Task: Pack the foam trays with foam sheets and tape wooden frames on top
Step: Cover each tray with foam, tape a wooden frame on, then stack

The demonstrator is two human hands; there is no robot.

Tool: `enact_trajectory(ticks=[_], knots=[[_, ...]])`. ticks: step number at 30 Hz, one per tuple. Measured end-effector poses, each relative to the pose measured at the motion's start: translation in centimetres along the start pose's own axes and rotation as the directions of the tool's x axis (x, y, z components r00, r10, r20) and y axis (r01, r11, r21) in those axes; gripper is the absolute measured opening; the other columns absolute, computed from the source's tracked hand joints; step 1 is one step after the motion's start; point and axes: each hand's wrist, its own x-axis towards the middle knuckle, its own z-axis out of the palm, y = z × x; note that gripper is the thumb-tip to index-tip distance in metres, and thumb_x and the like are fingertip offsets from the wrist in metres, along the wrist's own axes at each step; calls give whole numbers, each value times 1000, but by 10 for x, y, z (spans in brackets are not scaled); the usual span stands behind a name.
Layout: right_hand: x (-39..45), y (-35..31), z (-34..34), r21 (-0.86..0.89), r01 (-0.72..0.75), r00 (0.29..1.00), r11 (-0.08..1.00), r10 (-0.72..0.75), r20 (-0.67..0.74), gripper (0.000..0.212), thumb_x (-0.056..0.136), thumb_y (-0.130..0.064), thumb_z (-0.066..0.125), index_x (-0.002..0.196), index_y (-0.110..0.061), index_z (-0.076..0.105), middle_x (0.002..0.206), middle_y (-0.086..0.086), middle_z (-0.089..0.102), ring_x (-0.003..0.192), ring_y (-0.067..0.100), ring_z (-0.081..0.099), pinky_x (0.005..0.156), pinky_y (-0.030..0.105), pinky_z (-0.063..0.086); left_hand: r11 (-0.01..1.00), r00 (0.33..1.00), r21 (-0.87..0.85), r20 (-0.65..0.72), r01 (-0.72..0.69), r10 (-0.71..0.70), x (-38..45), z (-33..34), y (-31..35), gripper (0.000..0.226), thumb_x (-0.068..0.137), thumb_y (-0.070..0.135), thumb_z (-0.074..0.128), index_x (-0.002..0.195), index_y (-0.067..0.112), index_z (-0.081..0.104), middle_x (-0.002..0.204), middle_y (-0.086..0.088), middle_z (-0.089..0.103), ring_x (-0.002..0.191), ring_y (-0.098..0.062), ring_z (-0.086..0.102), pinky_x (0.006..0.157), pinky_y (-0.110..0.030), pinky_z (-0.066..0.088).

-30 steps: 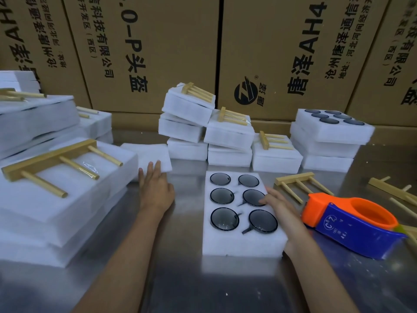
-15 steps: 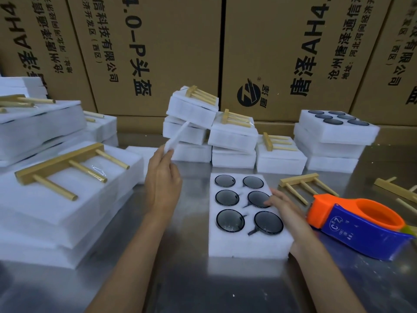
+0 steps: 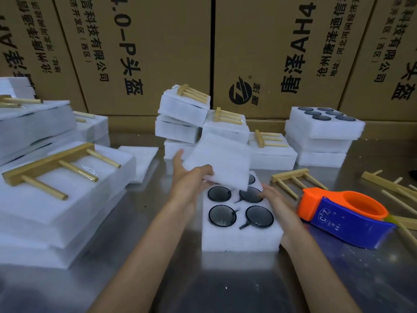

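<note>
**Sheet over tray, left hand pinching it**

Pinching foam sheet [image 3: 220,162] at its near-left edge with left hand [image 3: 191,180], thumb on top, fingers underneath. Holding sheet tilted in the air above the far end of foam tray [image 3: 241,236], covering the back row of lenses [image 3: 222,215]; four lenses showing in front of it. Resting right hand [image 3: 274,196] on tray's right side, fingers relaxed and stretched toward a lens, gripping nothing. Tray lying flat on metal table [image 3: 203,285], between both forearms.

Sitting just right of tray: orange-and-blue tape dispenser [image 3: 345,216]. Lying loose beyond it: wooden frame [image 3: 293,179], more frames at the right edge. Lying left of the left hand: spare sheets [image 3: 141,161], flat on the table. Stacking up at far left, centre back and right back: finished trays with frames taped on top; top tray of the right stack [image 3: 325,126] showing open lenses. Standing behind everything: cardboard cartons [image 3: 158,53] with printed text.
</note>
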Motion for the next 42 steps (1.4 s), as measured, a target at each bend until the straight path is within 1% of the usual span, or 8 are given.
enact_trajectory(ticks=[5,12,18,22,26,32,36,42], knots=[[3,2,-1,225,-4,1000,974,0,20,46,97,-46,43,117,-13,68,116,12,71,104,25,67,87,40,53,960,994,259,-54,104,-93,3,-5,1,33,90,20,67,120,10,56,83,-8,66,61,-19,63,49,-28,55],[-4,-4,2,177,36,987,983,-63,146,50,88,-61,54,129,-32,60,127,-10,66,111,10,65,96,36,44,758,927,646,224,90,-301,3,-25,18,53,91,37,66,133,10,51,83,-9,77,49,-14,63,44,-20,47],[-12,-14,2,-52,101,992,994,-97,79,51,86,-22,65,131,-44,57,117,-16,59,95,5,62,58,14,50,643,939,764,258,-53,-229,8,-29,15,74,92,70,40,48,15,64,42,-8,53,37,-17,46,44,-20,41],[-16,-12,-2,-115,110,983,987,-91,159,46,82,-13,60,114,-45,70,124,-9,61,105,13,63,76,23,51,494,991,866,124,-83,-52,21,-35,-1,68,97,60,39,56,12,64,42,1,51,38,-16,45,52,-24,40],[-16,-15,-1,-177,151,972,973,-113,207,46,83,-10,58,105,-46,74,138,-9,50,116,11,53,96,27,46,726,997,688,68,-12,-48,22,-22,-23,42,92,55,56,109,17,52,93,5,62,76,-13,62,48,-19,46],[-29,-21,3,-199,217,976,956,-211,51,36,85,-10,64,107,-37,72,122,-12,61,97,0,59,65,9,47,968,960,236,242,81,-139,21,-17,-56,40,89,23,68,126,33,55,114,7,72,95,-12,72,69,-24,58],[-28,-51,-11,-528,445,803,723,-583,-123,26,90,-13,57,105,-30,70,105,-12,68,88,1,62,68,16,47,988,944,140,312,64,-105,25,-16,-63,49,84,24,68,128,37,51,113,7,72,99,-16,71,70,-28,59],[31,-97,-11,-991,-114,965,-73,-247,-93,13,89,-26,54,89,-16,45,109,7,58,114,28,50,100,38,33,995,940,72,329,70,-90,27,-15,-66,58,71,20,60,128,28,54,120,-2,69,104,-21,69,74,-33,58]])
